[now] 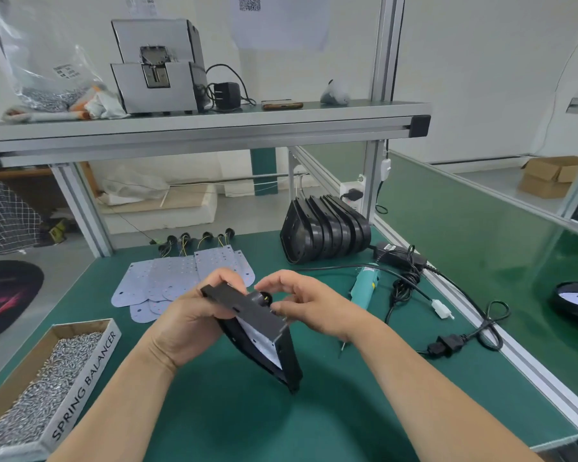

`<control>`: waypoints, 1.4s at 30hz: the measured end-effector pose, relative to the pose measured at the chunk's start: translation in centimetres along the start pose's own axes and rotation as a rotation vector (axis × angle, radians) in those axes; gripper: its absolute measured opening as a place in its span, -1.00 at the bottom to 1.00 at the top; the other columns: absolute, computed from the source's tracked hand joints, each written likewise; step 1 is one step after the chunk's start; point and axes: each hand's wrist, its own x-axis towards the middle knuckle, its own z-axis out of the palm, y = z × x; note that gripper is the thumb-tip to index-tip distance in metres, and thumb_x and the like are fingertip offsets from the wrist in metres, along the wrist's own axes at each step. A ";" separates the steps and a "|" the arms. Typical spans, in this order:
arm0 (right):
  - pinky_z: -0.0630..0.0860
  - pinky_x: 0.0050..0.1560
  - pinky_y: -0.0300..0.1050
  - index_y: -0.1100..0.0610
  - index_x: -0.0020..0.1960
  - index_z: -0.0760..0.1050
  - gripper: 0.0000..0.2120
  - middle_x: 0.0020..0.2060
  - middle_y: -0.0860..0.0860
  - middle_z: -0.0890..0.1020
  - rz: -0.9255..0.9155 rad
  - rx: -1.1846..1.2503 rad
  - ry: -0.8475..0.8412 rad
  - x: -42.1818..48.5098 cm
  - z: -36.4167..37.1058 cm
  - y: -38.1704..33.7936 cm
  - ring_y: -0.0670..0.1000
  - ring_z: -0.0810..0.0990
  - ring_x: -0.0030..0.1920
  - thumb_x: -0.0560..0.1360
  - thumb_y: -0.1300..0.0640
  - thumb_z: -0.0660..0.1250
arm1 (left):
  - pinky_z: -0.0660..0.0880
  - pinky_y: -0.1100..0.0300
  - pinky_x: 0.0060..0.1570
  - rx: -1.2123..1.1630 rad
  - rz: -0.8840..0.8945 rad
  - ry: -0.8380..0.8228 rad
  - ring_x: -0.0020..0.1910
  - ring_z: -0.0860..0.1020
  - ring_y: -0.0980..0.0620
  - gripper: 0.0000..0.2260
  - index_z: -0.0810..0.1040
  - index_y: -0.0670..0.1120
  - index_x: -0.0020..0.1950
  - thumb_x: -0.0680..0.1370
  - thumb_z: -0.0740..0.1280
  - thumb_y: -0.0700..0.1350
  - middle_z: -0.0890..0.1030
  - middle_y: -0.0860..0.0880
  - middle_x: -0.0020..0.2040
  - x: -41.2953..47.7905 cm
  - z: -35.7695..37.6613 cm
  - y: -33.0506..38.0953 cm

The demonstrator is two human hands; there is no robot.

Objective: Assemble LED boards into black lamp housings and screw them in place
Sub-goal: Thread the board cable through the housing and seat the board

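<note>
The left grip point(187, 325) wraps around the tilted lamp housing point(247, 308) over the desk point(214, 411), an LED board point(262, 343) showing inside just below it, while the right grip point(309, 305) narrowly pinches the housing's round fitting point(263, 296).

White walls point(481, 61), green-topped bench point(214, 411), aluminium-framed shelf point(214, 128) above.
</note>
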 end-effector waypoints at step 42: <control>0.37 -0.16 0.03 0.13 -0.25 0.36 -0.78 -0.30 -0.02 0.42 -0.242 -0.916 0.195 0.6 2.0 -6.7 0.10 0.42 -0.22 0.58 0.20 0.22 | 0.32 -0.03 0.14 1.644 0.234 0.212 -0.07 0.34 -0.06 -0.87 0.35 -0.05 -0.01 0.68 0.08 -0.08 0.38 0.01 -0.06 -0.2 3.6 0.4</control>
